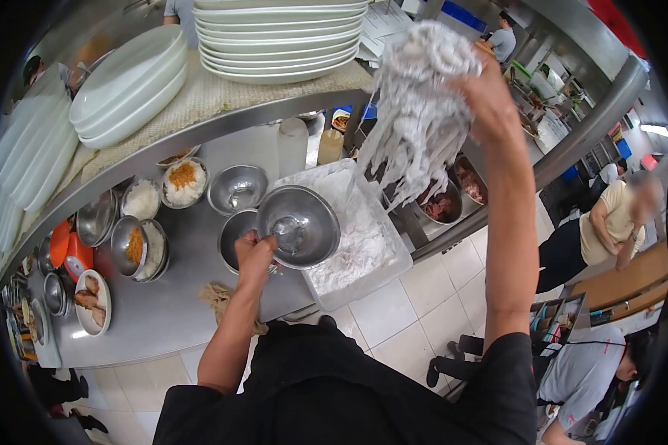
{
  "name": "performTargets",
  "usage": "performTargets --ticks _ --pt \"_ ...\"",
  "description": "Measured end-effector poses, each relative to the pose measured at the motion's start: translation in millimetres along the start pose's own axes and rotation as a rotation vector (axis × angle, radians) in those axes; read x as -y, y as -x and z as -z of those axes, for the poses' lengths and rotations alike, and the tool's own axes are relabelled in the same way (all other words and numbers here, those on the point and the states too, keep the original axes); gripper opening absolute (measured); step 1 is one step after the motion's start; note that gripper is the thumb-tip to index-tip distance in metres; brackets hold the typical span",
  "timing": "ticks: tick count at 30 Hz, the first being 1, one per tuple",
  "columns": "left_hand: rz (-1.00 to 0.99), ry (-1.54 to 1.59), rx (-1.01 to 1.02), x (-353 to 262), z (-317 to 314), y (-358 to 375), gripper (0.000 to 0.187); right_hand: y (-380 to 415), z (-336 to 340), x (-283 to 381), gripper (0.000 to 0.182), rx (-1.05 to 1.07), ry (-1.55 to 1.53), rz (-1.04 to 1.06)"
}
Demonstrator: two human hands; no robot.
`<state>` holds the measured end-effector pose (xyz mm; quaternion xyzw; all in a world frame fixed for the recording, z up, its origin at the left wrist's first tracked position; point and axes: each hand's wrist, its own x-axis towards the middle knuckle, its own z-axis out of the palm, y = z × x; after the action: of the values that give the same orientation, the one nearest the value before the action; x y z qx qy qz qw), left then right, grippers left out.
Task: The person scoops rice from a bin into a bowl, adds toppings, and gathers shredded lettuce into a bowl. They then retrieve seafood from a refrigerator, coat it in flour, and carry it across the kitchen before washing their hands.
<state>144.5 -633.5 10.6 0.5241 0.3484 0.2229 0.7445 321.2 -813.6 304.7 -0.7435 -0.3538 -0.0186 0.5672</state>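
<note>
My left hand (254,258) is closed on the rim of a steel mixing bowl (321,204), tilted so its inside faces me. Beneath it, a white plastic tub (402,268) holds loose white flour (360,256). High on the right, my right hand (490,100) grips a large clump of flour-coated strips (427,96). The strips dangle in long strands beyond the far right of the tub, and what they are under the coating I cannot tell. Two more steel bowls, one of them (237,188) behind my left hand and the other partly hidden by it, stand on the counter.
Stacked white plates (282,44) and oval dishes (130,85) line the shelf above. Bowls of white rice (141,200), an orange scale (78,256) and a dish of browned pieces (91,300) are at left. Raw meat containers (441,204) sit at right. People stand farther right.
</note>
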Motion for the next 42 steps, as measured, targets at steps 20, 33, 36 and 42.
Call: performTargets --ticks 20,33,36,42 --pt "0.123 0.143 0.08 44 -61 -9 0.015 88 -97 -149 0.04 0.197 0.383 -0.126" --pt "0.022 0.326 -0.042 15 1 -22 0.022 186 -116 -259 0.063 0.657 0.84 -0.508" --pt "-0.001 0.276 -0.144 -17 10 -12 0.022 197 -135 -274 0.052 0.712 0.816 -0.445" --pt "-0.074 0.287 -0.247 -25 43 -4 0.015 163 -133 -314 0.034 0.428 0.505 -0.464"
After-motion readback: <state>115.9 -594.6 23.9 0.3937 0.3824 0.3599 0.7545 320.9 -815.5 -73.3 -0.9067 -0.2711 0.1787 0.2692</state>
